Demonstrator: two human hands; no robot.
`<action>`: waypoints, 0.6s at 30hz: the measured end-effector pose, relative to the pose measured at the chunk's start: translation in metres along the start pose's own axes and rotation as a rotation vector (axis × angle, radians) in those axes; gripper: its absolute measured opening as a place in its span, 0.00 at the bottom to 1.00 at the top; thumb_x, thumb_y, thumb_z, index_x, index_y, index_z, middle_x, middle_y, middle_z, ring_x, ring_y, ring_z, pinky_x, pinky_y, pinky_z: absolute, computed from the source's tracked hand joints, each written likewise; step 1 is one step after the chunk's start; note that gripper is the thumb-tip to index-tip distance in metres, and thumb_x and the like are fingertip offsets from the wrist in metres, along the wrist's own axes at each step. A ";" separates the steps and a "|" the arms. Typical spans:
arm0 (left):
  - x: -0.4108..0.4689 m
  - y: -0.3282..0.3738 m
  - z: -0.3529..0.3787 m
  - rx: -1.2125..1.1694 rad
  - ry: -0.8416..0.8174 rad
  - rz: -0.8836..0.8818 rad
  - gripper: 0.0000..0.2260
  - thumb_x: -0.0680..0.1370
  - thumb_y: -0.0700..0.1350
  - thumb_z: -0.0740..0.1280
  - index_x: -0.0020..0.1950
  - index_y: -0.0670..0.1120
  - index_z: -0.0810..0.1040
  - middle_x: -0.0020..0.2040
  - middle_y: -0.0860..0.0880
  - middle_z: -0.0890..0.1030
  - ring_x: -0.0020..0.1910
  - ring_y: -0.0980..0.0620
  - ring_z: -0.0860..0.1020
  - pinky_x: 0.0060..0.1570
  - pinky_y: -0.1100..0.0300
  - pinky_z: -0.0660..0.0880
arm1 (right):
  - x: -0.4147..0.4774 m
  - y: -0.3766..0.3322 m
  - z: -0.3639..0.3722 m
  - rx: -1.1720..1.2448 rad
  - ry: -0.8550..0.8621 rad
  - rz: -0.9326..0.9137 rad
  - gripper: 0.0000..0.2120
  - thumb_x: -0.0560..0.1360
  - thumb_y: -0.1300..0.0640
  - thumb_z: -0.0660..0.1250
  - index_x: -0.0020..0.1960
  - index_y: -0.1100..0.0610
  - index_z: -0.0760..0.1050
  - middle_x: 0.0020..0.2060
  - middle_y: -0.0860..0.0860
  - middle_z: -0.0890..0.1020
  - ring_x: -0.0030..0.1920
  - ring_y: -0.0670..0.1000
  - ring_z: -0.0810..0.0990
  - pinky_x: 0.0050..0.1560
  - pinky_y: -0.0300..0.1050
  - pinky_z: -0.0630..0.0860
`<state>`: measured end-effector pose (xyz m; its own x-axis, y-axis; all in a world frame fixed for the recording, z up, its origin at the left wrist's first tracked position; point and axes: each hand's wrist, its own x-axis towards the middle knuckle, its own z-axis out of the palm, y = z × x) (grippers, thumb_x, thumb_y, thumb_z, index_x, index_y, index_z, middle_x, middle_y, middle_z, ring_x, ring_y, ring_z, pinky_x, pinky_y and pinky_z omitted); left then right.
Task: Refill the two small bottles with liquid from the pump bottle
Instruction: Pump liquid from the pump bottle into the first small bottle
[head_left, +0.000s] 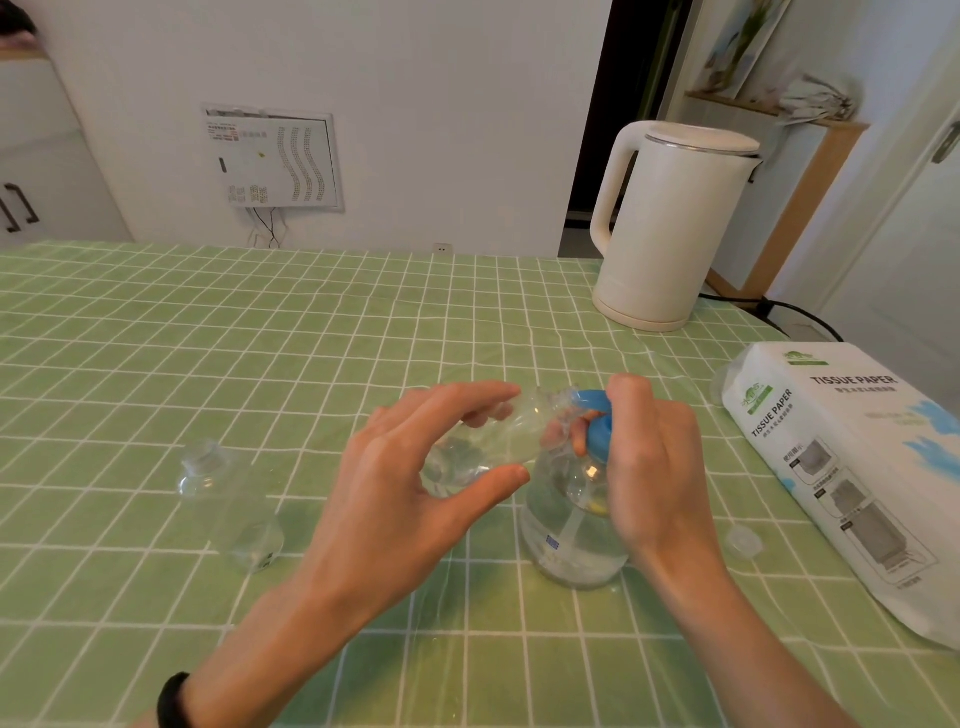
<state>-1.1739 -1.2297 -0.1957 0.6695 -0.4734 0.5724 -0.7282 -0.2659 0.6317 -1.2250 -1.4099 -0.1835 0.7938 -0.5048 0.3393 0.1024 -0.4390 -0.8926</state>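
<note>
"TISSUE PAPER" stands twice in dark capitals on the white tissue pack (852, 467) at the right of the counter (208, 364): once on its top face and once along the side face turned toward the person. Above each wording is a green logo, and beneath each a line of small characters, all too small to read. The pump bottle (571, 551) carries a small blue printed patch, illegible. The wall panel (275, 161) shows fine print, none readable.
</note>
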 end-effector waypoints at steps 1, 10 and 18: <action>0.000 0.000 0.000 -0.002 0.002 0.001 0.21 0.74 0.58 0.72 0.67 0.57 0.79 0.57 0.63 0.84 0.57 0.63 0.81 0.57 0.75 0.69 | 0.000 0.000 0.000 -0.002 0.002 0.012 0.27 0.77 0.45 0.52 0.27 0.59 0.72 0.33 0.49 0.88 0.36 0.52 0.85 0.39 0.51 0.77; 0.000 -0.002 0.000 -0.006 0.006 -0.008 0.22 0.74 0.58 0.73 0.67 0.55 0.80 0.57 0.63 0.84 0.57 0.61 0.81 0.56 0.74 0.68 | -0.001 0.000 0.003 0.027 0.017 0.021 0.31 0.77 0.37 0.49 0.26 0.56 0.72 0.34 0.50 0.88 0.36 0.49 0.84 0.41 0.51 0.77; 0.000 0.000 0.000 0.001 -0.007 -0.002 0.22 0.74 0.58 0.72 0.67 0.56 0.79 0.57 0.63 0.84 0.57 0.62 0.81 0.57 0.74 0.69 | 0.000 -0.002 0.001 0.011 0.001 0.019 0.30 0.72 0.41 0.51 0.29 0.65 0.72 0.32 0.52 0.87 0.35 0.57 0.82 0.36 0.55 0.73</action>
<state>-1.1741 -1.2295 -0.1959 0.6698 -0.4785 0.5678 -0.7271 -0.2674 0.6323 -1.2252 -1.4084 -0.1821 0.7949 -0.5138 0.3227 0.0939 -0.4213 -0.9021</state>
